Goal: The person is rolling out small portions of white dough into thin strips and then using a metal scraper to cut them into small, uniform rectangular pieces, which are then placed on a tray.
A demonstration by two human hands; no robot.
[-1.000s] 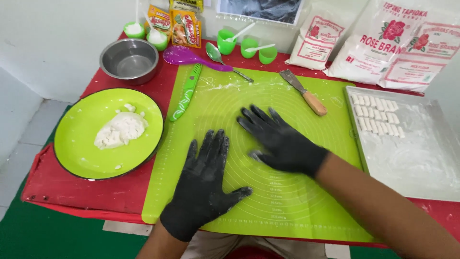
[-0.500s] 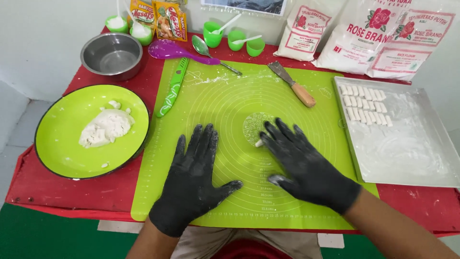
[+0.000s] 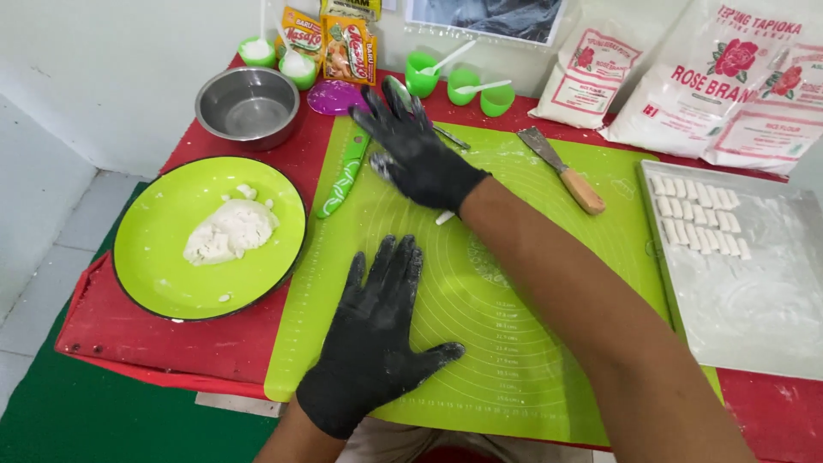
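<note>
Both my hands wear black gloves dusted with flour. My left hand (image 3: 377,334) lies flat, fingers apart, on the near left of a green silicone mat (image 3: 531,343). My right hand (image 3: 416,154) reaches across to the mat's far left corner, fingers spread and palm down. A small white bit of dough (image 3: 443,218) shows at its wrist edge, and what else is under the palm is hidden. A green-handled knife (image 3: 343,176) lies just left of this hand. A lump of white dough (image 3: 227,236) sits on a green plate (image 3: 141,266) to the left of the mat.
A steel bowl (image 3: 247,105) stands behind the plate. A wooden-handled scraper (image 3: 566,176) lies on the mat's far side. A floured metal tray (image 3: 754,300) holds rows of cut dough pieces (image 3: 694,214) at right. Flour bags (image 3: 711,77), green cups (image 3: 467,86) and sachets (image 3: 330,39) line the back.
My right hand has swung from the middle of the mat to its far left corner, beside the knife. My left hand has stayed flat on the mat.
</note>
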